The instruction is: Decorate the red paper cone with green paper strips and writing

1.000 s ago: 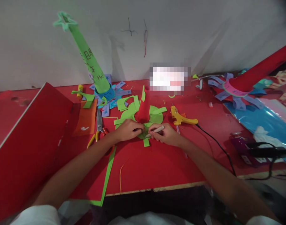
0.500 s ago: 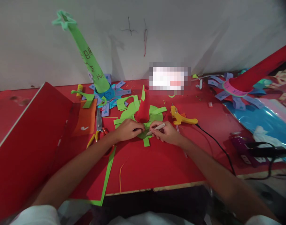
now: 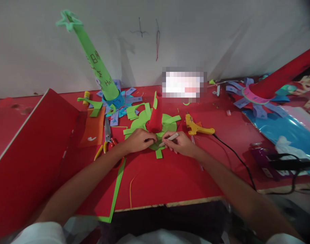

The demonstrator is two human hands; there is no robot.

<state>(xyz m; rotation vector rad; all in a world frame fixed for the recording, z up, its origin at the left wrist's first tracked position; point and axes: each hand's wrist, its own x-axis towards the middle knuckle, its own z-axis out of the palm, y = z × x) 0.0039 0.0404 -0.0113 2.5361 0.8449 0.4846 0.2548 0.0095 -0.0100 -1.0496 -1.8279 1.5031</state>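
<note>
Pen [image 3: 172, 136] is clamped in the right hand [image 3: 180, 143], mid-frame, its tip nudged slightly rightward over green paper [image 3: 170, 126]; marking seems unfinished; whether left hand [image 3: 139, 140] grips cannot be told.

Tube [image 3: 157, 117] on base [image 3: 169, 126], mid tbl [image 3: 165, 183]. Glue gun [image 3: 198, 129] R of base, scissors [image 3: 107, 130] L. Tower [image 3: 102, 73] behind scissors, glue stick [image 3: 86, 98] just L of it. Board [image 3: 40, 145] far L; box [image 3: 261, 162] far R, in front of bag [image 3: 269, 125]. L hand [image 3: 141, 140], R hand [image 3: 179, 142] at base front.
</note>
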